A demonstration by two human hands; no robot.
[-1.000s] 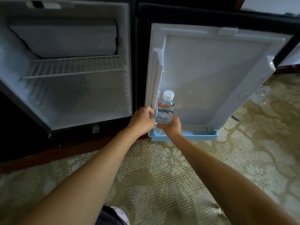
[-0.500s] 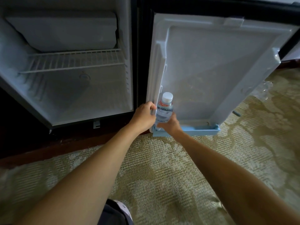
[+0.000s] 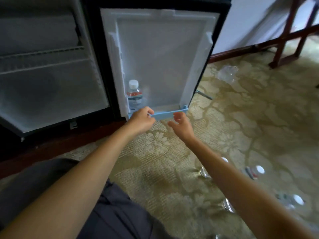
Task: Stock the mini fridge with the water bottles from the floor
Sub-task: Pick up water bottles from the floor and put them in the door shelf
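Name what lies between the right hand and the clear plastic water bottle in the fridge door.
In the head view, the pale blue plastic shelf rail crosses that gap, with the left hand gripping its left end.

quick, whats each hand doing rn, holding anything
Left hand: fingers curled, grips the blue door rail.
Right hand: open, fingers loosely spread, holding nothing, just in front of the rail.

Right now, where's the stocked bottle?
Head view, centre-left: the bottle stands upright at the left end of the door shelf, just behind the left hand.
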